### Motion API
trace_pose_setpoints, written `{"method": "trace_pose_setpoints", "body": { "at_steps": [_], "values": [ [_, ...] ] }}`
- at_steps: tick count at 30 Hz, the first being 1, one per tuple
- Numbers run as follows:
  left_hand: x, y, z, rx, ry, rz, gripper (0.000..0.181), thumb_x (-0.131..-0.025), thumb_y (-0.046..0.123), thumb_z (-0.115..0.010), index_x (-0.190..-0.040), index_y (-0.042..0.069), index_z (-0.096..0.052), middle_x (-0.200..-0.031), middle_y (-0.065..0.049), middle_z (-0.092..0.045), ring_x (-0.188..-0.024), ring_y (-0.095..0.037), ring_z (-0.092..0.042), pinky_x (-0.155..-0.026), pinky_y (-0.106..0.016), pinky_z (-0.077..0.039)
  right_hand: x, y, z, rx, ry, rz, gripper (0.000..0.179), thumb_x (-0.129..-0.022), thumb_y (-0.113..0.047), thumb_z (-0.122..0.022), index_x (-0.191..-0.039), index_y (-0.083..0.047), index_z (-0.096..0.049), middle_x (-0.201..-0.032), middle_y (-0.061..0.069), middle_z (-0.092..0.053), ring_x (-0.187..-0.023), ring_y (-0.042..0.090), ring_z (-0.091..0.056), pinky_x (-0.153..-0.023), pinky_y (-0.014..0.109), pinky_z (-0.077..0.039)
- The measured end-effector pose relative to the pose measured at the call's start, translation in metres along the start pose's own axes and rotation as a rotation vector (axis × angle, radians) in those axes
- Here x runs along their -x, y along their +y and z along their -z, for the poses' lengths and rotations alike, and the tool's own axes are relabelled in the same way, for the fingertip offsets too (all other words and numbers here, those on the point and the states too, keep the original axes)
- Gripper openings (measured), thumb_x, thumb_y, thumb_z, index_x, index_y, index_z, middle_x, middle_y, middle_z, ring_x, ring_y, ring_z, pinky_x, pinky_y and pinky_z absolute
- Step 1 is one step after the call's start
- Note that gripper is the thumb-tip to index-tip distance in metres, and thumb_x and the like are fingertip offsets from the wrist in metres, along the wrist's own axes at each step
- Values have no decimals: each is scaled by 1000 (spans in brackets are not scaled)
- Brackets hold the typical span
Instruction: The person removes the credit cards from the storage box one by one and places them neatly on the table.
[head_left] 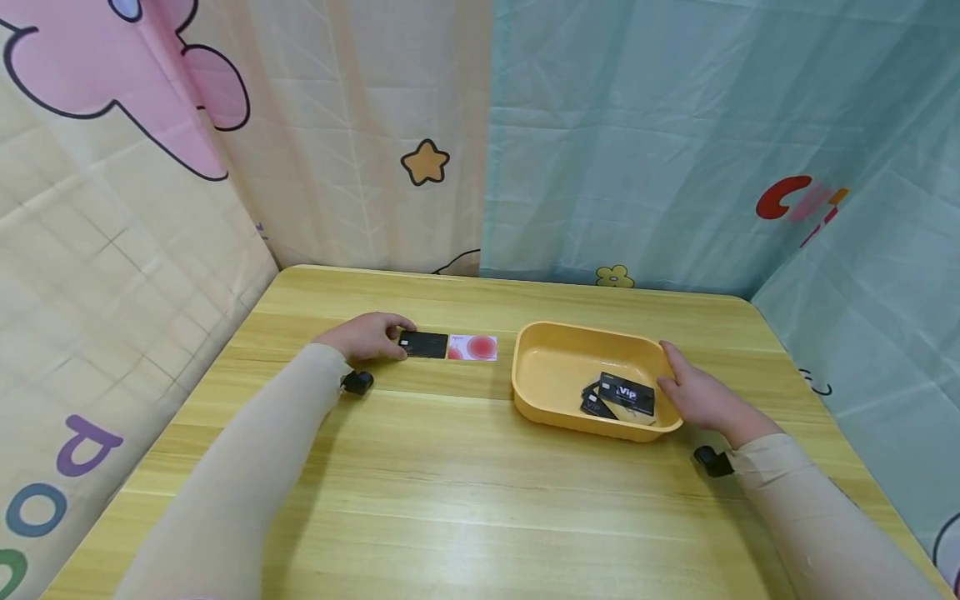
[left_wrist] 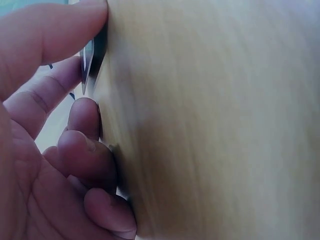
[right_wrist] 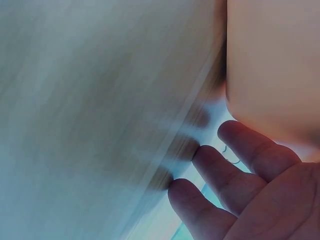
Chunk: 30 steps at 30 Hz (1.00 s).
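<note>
At the left of the table my left hand (head_left: 369, 337) pinches the left end of a black card (head_left: 424, 345) between thumb and forefinger. In the left wrist view the card's thin edge (left_wrist: 87, 62) shows between them, while the other fingers (left_wrist: 85, 160) curl down onto the wood. A white and pink card (head_left: 472, 347) with a red disc lies against the black card's right end. My right hand (head_left: 705, 400) grips the right rim of a yellow plastic tray (head_left: 551, 367). Its lower fingers (right_wrist: 220, 175) reach down beside the tray wall (right_wrist: 275, 60) to the tabletop.
Inside the tray, towards its front right, several cards lie overlapping, with a black "VIP" card (head_left: 627, 393) on top. The wooden table (head_left: 450, 500) meets a cartoon-print curtain (head_left: 637, 150) at the back. Curtains also hang at both sides.
</note>
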<state>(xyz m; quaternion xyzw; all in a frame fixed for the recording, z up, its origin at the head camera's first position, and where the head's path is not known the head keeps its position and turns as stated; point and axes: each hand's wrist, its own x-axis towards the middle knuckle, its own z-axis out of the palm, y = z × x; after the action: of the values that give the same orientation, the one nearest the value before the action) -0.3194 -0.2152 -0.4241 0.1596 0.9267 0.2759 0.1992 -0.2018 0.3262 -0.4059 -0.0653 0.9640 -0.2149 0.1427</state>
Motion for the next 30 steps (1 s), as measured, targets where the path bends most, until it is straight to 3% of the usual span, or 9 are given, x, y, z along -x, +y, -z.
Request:
{"method": "trace_pose_setpoints", "body": {
  "at_steps": [9,20,30],
  "values": [
    [-4,-5,-1,-2,-7,-7,56,-88,27,-81,-141,19,-63,-106,-7,-53,-94,-23,-52,-82,-37,-40,0,2,-2,-3,1,-2,71,-113,-20,-38,-164,7,2,-158,46,-26,-141,62,-40,-114,71,-35],
    [1,1,0,-1,-9,5,57,-89,27,-80,-143,20,-62,-109,-8,-52,-98,-24,-51,-84,-38,-39,-1,2,-2,-9,5,0,71,-113,-21,-38,-164,7,3,-160,46,-24,-144,62,-36,-116,71,-31],
    [1,3,0,-23,-12,11,59,-90,29,-80,-145,23,-61,-119,-11,-54,-109,-28,-52,-93,-42,-41,1,0,-1,-6,7,-4,71,-113,-20,-38,-164,8,2,-159,46,-25,-143,62,-38,-116,71,-32]
  ]
}}
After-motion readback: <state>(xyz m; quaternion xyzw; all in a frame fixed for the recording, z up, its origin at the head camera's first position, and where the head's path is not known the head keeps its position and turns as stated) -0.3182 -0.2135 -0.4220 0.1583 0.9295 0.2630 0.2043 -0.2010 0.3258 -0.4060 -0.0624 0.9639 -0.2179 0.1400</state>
